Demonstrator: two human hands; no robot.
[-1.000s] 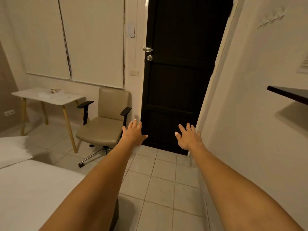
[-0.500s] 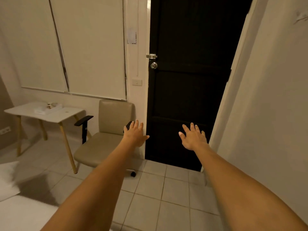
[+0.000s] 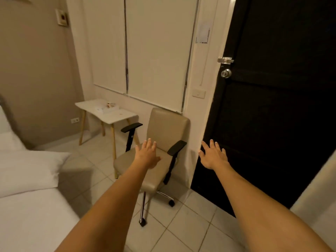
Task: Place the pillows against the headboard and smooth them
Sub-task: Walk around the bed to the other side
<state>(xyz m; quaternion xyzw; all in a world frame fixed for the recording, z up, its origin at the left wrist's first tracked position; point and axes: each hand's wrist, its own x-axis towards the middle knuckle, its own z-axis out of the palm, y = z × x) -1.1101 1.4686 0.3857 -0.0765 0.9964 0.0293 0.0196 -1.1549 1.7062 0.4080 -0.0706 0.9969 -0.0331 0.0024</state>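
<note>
Both hands are empty: the left hand (image 3: 147, 155) and the right hand (image 3: 213, 155) reach forward at arm's length with palms down and fingers spread wide, closed on nothing. What they need, a soft white fabric pillow (image 3: 27, 171), lies on the white-sheeted bed (image 3: 34, 219) at about nine o'clock from the left hand, well apart from it and further still from the right; a second white, blurred mass (image 3: 7, 140) at the far left edge looks like another pillow, though I cannot tell for sure. No headboard is clearly visible, only a dark blurred edge at the upper left. Outward from the bed, the left hand hovers over the beige leather office chair with black armrests (image 3: 163, 142), a small white table on wooden legs (image 3: 107, 113) stands at about eleven o'clock from that hand, and the tall black panelled door (image 3: 276, 106) fills the right side behind the right hand. The risk, as I judge it, is a blind leftward sweep: the view is smeared there, so a hurried swing could clip the chair's armrest and roll it, or grab only the pillow's corner and drag the sheet out of place.
</note>
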